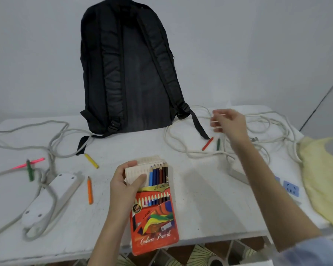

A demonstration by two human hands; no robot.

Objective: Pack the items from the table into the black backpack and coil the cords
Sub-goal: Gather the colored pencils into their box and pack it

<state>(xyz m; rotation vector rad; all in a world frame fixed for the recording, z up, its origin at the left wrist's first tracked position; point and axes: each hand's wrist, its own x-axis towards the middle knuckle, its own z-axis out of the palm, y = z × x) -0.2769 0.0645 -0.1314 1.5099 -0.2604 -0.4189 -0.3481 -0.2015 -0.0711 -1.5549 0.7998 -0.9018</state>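
The black backpack stands upright against the wall, straps facing me. My left hand grips the white inner tray of an orange colour pencil box, with several pencils showing at its top. My right hand hovers blurred above the right white cord, fingers loosely spread, holding nothing I can see. A red pencil and a dark green pencil lie just below it. Loose yellow, orange, green and pink pencils lie at the left.
A white power strip with a tangled cord lies on the left of the white table. Another strip with blue sockets and a yellow cloth sit at the right edge.
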